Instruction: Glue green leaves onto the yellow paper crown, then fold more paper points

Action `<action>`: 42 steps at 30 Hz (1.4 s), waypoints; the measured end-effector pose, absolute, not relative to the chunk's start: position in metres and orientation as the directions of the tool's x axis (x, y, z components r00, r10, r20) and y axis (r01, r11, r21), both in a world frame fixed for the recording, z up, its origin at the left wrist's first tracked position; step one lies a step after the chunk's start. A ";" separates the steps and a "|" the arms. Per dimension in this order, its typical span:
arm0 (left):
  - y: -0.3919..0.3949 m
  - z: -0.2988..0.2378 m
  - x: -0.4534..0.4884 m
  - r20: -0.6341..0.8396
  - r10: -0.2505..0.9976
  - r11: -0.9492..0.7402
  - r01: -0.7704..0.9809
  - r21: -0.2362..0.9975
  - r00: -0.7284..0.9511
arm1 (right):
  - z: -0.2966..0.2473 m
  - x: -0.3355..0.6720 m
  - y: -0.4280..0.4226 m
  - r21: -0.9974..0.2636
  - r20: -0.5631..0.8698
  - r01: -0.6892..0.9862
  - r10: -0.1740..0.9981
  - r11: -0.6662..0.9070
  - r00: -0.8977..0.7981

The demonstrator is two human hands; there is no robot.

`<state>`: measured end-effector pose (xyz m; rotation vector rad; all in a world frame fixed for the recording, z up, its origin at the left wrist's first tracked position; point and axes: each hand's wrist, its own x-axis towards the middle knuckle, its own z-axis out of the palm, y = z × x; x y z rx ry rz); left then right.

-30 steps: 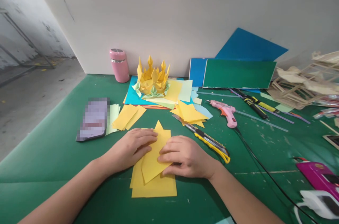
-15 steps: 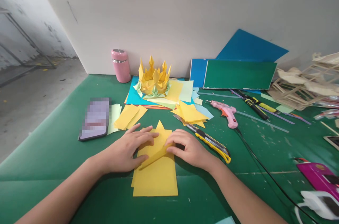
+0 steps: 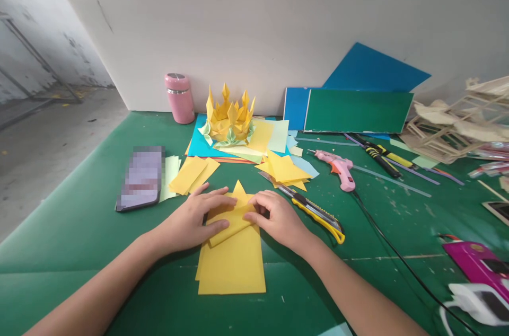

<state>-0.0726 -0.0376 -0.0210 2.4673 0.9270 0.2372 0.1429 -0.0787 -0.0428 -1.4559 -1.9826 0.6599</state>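
My left hand (image 3: 201, 214) rests on a folded sheet of yellow paper (image 3: 226, 229), its fingers spread and the thumb pressing on the folded flap. At the flap's right end, my right hand (image 3: 274, 217) pinches the paper between thumb and curled fingers. More yellow sheets (image 3: 234, 272) lie beneath it, their edges slightly offset, and a pointed yellow tip shows above. Just beyond my right hand is a yellow-handled utility knife (image 3: 314, 209), blade toward the upper left. Folded yellow pieces (image 3: 284, 166) are heaped behind the knife, and yellow slips (image 3: 194, 174) lie beyond my left hand.
A yellow paper crown (image 3: 229, 118) stands at the back beside a pink flask (image 3: 180, 100). A phone (image 3: 141, 177) lies left. To the right are a pink glue gun (image 3: 336, 166) with its cord, a magenta device (image 3: 477, 262) and a wooden model (image 3: 445, 124).
The lifted paper flap has come down flatter. My left thumb has moved up and right onto it, and my right hand has shifted slightly left. The view has shifted a little.
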 end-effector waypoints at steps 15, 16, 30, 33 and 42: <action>-0.036 -0.036 -0.074 0.115 0.564 -0.793 0.496 0.354 0.818 | -0.048 0.146 -0.079 -0.683 0.225 0.650 0.942 0.335 -0.248; -0.037 -0.035 -0.074 0.114 0.565 -0.791 0.497 0.356 0.817 | -0.048 0.146 -0.079 -0.689 0.219 0.648 0.945 0.325 -0.241; -0.039 -0.032 -0.073 0.082 0.529 -0.823 0.487 0.292 0.845 | -0.046 0.145 -0.078 -0.688 0.191 0.662 0.954 0.299 -0.233; -0.038 -0.031 -0.073 0.061 0.525 -0.825 0.490 0.283 0.849 | -0.048 0.145 -0.078 -0.675 0.212 0.667 0.948 0.317 -0.237; -0.036 -0.032 -0.075 0.078 0.516 -0.822 0.468 0.323 0.853 | -0.045 0.154 -0.083 -0.551 0.405 0.660 0.855 0.511 -0.324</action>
